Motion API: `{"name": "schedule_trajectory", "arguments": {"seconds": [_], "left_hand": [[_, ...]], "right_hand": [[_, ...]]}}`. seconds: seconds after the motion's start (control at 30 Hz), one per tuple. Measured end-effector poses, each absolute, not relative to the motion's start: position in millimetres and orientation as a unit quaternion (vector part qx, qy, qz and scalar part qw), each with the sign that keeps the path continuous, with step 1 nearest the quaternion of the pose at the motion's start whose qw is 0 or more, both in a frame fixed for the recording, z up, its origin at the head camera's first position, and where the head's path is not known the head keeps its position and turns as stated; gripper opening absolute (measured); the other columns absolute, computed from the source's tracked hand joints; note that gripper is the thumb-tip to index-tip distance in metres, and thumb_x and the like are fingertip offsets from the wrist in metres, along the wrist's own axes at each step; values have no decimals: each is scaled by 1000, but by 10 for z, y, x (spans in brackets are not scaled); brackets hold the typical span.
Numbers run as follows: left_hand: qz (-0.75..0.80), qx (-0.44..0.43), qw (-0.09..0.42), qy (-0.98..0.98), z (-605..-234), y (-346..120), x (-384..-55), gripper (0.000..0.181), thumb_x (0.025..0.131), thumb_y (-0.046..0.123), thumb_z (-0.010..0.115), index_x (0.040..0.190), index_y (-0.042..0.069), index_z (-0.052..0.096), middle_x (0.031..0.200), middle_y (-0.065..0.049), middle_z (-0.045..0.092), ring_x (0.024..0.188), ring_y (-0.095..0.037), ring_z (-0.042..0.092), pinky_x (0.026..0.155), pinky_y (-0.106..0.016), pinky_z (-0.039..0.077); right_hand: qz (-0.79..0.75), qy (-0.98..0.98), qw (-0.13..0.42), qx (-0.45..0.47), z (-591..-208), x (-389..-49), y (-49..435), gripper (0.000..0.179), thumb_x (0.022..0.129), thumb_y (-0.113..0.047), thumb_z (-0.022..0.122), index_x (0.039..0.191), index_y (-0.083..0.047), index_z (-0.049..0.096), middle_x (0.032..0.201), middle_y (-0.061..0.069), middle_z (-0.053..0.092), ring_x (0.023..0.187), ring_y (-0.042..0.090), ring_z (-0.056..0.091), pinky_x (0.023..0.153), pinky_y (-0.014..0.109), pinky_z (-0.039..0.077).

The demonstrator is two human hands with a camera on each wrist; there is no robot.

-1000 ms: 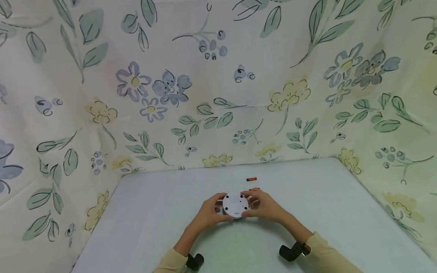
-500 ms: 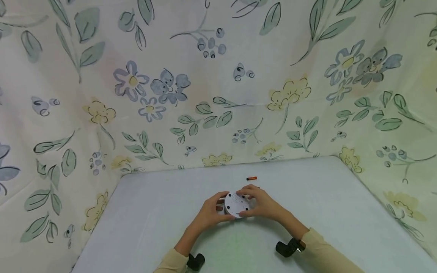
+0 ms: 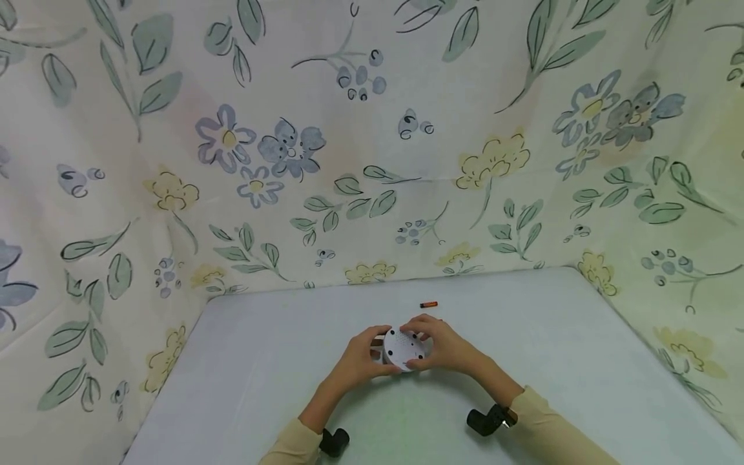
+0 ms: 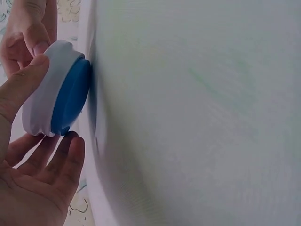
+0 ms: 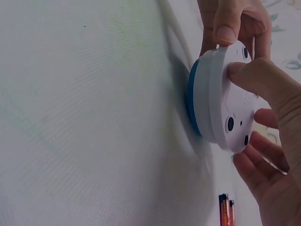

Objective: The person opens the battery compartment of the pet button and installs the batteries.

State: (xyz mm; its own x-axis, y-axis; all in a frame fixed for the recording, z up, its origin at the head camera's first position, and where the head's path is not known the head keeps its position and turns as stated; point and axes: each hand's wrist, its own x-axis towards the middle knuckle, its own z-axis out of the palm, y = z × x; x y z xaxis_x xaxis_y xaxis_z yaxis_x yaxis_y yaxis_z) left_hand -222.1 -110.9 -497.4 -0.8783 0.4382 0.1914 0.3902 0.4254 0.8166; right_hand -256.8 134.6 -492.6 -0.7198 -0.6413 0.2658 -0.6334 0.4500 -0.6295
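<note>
A round white device (image 3: 401, 349) with a blue domed side (image 4: 73, 96) is held blue side down, its flat underside facing up. That underside (image 5: 240, 99) carries black round feet and a patch of small holes. My left hand (image 3: 357, 358) grips the device at its left edge, thumb near the front and fingers around the far side. From the right, my right hand (image 3: 447, 349) holds it too, with the thumb (image 5: 254, 75) pressed on the underside near the rim and fingertips at the opposite edge.
An orange-and-black battery (image 3: 429, 304) lies on the white table (image 3: 279, 361) beyond my hands; a second one (image 5: 232, 213) lies close by, mostly hidden by my right hand in the head view. Floral cloth (image 3: 372, 148) hangs behind and along both sides.
My right hand has shifted left and farther over the device, its thumb and fingers now reaching onto the underside. The device has moved slightly right, and its feet have turned a little.
</note>
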Motion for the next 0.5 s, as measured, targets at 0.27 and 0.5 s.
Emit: {"name": "schedule_trajectory", "arguments": {"seconds": [0.27, 0.5], "left_hand": [[463, 237, 38, 853, -4936, -1096, -2219, 80, 79, 19, 91, 144, -3, 50, 137, -15, 58, 110, -27, 64, 87, -39, 54], [458, 243, 35, 854, -4882, -1075, -2228, 78, 78, 16, 91, 143, -3, 52, 138, -14, 58, 113, -27, 63, 89, -39, 54]], "right_hand": [[-351, 852, 7, -388, -4901, -2565, 1316, 55, 81, -26, 88, 129, -12, 66, 129, 2, 59, 108, 20, 58, 85, 37, 53], [-322, 867, 11, -381, -4868, -2571, 1308, 61, 81, -28, 89, 134, -12, 64, 126, 3, 58, 103, 18, 58, 83, 37, 53]]}}
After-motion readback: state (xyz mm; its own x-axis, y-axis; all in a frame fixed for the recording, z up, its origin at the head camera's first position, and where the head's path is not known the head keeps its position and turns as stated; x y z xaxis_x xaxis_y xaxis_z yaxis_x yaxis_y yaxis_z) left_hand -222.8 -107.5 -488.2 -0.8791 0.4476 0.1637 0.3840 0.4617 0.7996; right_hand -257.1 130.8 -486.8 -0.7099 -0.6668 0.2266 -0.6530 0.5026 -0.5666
